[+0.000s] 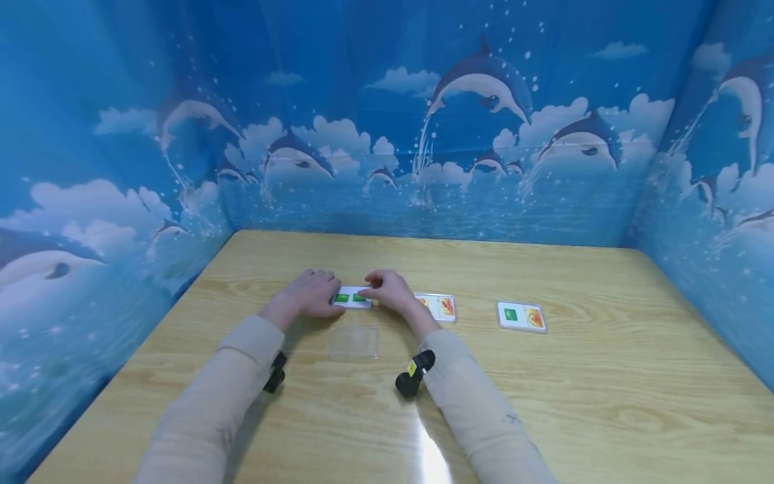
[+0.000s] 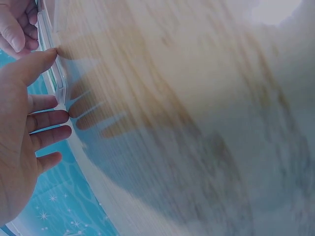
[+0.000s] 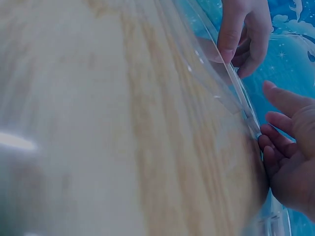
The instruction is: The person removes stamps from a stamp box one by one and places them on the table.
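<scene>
A flat white card with two green pictures lies on the wooden table between the hands. My left hand holds its left end, with the thumb at the near edge and the fingers round the outer end. In the left wrist view those fingers are spread, their tips low by the tabletop. At the card's right end is my right hand, its thumb lifted over the card. The right wrist view shows the right fingers loosely bent, with fingertips right at a clear plastic edge. A clear plastic cover lies nearer me.
Partly behind my right wrist lies a clear-framed card with orange pictures. Farther right is another framed card, one picture green and one orange. Blue dolphin-print curtains enclose the table at the back and sides.
</scene>
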Demonstrator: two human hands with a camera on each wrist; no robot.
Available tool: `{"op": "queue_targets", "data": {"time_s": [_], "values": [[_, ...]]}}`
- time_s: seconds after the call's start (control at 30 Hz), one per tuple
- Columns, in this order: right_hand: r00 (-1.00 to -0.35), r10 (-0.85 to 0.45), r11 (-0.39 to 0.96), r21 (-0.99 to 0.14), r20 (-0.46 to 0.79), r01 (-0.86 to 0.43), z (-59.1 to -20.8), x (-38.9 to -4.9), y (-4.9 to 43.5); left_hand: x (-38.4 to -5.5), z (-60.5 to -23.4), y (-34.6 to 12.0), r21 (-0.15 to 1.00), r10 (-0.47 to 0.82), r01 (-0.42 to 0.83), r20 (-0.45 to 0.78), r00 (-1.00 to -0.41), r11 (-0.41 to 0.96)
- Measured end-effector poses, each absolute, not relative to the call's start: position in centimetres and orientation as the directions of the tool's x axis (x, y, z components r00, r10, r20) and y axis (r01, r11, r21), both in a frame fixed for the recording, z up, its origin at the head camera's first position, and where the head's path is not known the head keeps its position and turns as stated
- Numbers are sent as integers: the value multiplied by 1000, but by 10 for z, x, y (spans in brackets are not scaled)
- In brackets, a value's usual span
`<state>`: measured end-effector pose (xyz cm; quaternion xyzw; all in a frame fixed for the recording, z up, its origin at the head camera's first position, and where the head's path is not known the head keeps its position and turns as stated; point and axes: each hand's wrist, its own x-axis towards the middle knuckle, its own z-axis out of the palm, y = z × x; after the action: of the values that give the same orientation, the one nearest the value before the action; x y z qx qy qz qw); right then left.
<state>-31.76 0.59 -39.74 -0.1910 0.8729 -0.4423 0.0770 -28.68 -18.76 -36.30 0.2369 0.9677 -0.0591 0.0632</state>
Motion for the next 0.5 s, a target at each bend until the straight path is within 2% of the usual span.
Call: {"op": "queue_targets", "data": {"time_s": [0.5], "values": [[-891, -454, 613, -722, 9, -319, -396, -315, 6, -288, -363, -189, -92, 469, 484, -143, -871, 870]]}}
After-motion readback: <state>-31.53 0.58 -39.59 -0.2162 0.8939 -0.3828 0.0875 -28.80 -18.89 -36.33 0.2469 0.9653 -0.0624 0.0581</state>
